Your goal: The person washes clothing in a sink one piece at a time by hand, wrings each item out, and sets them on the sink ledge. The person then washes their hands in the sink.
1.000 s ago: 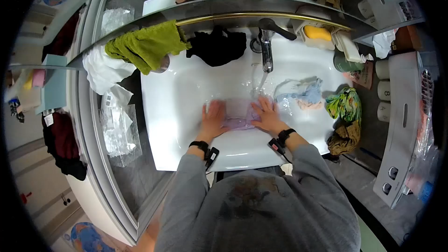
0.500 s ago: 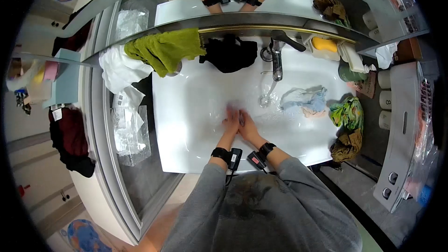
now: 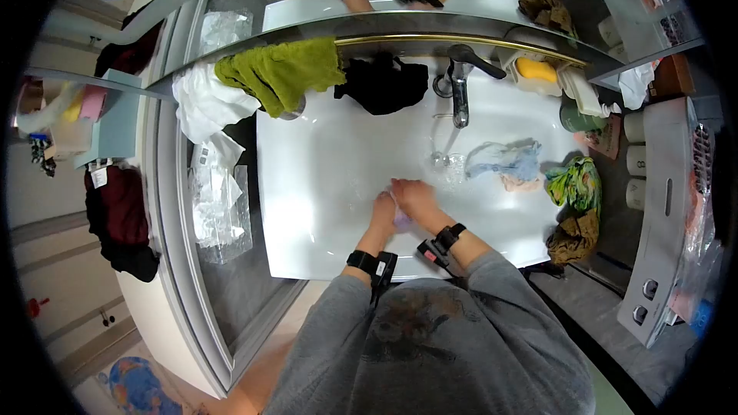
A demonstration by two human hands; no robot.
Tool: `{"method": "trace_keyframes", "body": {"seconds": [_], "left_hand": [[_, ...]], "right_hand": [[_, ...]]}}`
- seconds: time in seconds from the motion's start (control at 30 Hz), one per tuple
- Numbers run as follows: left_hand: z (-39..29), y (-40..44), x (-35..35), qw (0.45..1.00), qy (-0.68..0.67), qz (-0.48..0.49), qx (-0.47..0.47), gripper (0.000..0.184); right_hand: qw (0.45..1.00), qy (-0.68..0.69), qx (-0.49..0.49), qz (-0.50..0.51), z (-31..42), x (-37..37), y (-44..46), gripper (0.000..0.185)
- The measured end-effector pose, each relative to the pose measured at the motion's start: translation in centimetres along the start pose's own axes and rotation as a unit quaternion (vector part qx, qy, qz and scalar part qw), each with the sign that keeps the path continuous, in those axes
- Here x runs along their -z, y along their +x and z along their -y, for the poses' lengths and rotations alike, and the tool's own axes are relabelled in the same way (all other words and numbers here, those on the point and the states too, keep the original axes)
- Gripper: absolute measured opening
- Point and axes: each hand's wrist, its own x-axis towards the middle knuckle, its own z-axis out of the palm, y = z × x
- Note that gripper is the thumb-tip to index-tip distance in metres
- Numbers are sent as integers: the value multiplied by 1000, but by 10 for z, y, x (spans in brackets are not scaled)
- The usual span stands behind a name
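Over the white sink (image 3: 323, 207), my left hand (image 3: 383, 210) and my right hand (image 3: 417, 198) are pressed together around a small lilac cloth (image 3: 401, 220). Both hands are closed on it, and part of it shows below and between them. Most of the cloth is hidden by my fingers. Up and to the right of my hands, water splashes under the metal faucet (image 3: 460, 96). A wet pale blue and peach cloth (image 3: 507, 161) lies in the basin to the right of the splash.
Along the sink's back edge lie a black cloth (image 3: 380, 86), a green towel (image 3: 284, 81) and a white cloth (image 3: 211, 104). A yellow soap bar (image 3: 536, 70) sits in a holder at back right. Patterned green fabric (image 3: 575, 184) and brown fabric (image 3: 575, 237) rest on the right rim.
My hands have come nearer to me and turned, with the right now over the left. The lilac cloth shows more clearly below them. The view has shifted slightly.
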Motion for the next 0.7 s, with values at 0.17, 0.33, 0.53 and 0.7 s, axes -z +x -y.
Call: {"method": "trace_keyframes", "body": {"seconds": [0.17, 0.33, 0.53, 0.7], "left_hand": [[-43, 8, 22, 927, -205, -230, 211, 29], [2, 1, 31, 964, 124, -192, 136, 31], [18, -12, 6, 877, 452, -142, -73, 36], [12, -5, 29, 916, 399, -33, -2, 37]], "right_hand": [[996, 41, -13, -83, -42, -9, -11, 23], [975, 65, -204, -61, -70, -7, -20, 44], [985, -114, -106, 77, -31, -22, -35, 62], [984, -27, -140, 106, -77, -34, -32, 68]]}}
